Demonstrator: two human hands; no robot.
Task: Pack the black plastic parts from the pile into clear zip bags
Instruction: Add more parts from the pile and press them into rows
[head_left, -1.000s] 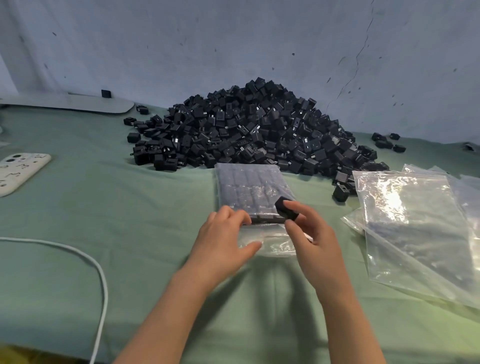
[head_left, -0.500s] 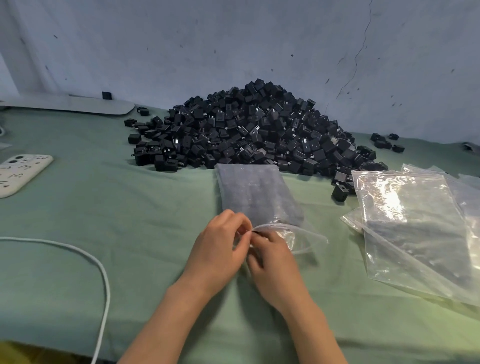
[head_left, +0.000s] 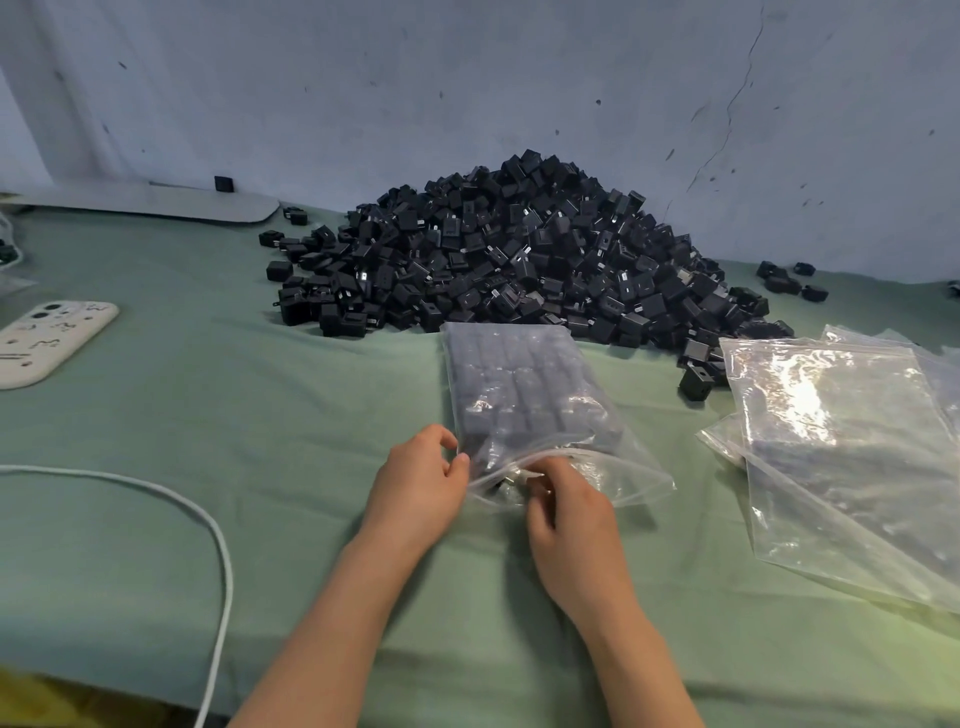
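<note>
A big pile of black plastic parts (head_left: 524, 254) lies against the wall at the back of the green table. In front of it lies a clear zip bag (head_left: 519, 395) filled with rows of black parts, its mouth toward me. My left hand (head_left: 421, 488) pinches the left end of the bag's mouth. My right hand (head_left: 566, 514) has its fingers curled on the bag's opening edge, close beside the left hand. The mouth still gapes to the right of my fingers.
A stack of empty clear zip bags (head_left: 852, 457) lies at the right. A white power strip (head_left: 47, 340) and a white cable (head_left: 218, 545) are at the left. Loose black parts (head_left: 789, 280) sit near the wall. A grey board (head_left: 156, 205) lies at the back left.
One second ago my right hand held a black part at the bag's mouth. That part has gone into the bag, and both hands now pinch the bag's mouth.
</note>
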